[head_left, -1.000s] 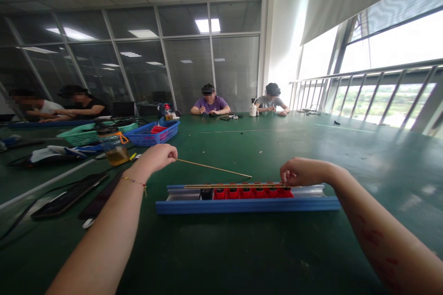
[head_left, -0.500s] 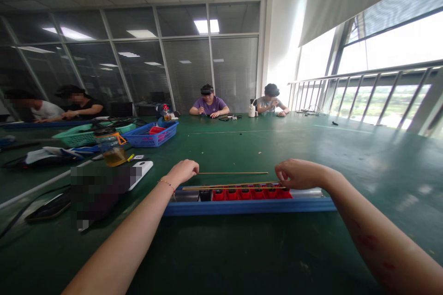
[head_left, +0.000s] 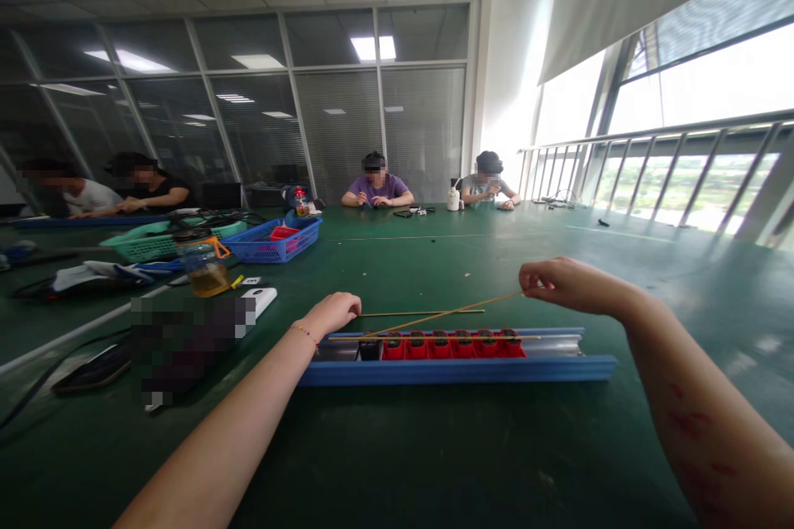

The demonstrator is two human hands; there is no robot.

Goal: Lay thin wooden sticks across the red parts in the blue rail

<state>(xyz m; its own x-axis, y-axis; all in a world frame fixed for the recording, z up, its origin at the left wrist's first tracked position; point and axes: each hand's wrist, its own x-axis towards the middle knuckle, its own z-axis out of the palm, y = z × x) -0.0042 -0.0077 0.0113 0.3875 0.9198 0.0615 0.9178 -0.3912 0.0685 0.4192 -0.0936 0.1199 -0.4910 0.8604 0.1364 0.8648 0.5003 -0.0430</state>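
Observation:
My right hand (head_left: pixel 549 274) is raised behind the right end of a blue channel-shaped tray (head_left: pixel 459 371), pinching one end of a thin wooden stick (head_left: pixel 447 312). That stick slants down leftward to the tray. Another thin stick lies lengthwise across the tray, over a row of several red bins (head_left: pixel 440 350) with dark contents and one black bin (head_left: pixel 370 350) at their left. My left hand (head_left: pixel 335 312), fingers curled and mostly hidden, is at the tray's back left. A third stick (head_left: pixel 428 313) extends rightward from its fingers; whether they grip it is hidden.
On the green table (head_left: pixel 434 446) at left are a jar of amber liquid (head_left: pixel 208 269), a blue basket (head_left: pixel 273 246), a green basket (head_left: pixel 140 244) and a white-ended device (head_left: pixel 260 298). Across the table sit people (head_left: pixel 377 186), with a white bottle (head_left: pixel 452 198) between two.
My right hand has lifted away from the tray, up and to the right, raising one end of a stick. The other stick stays across the bins. My left hand has barely moved.

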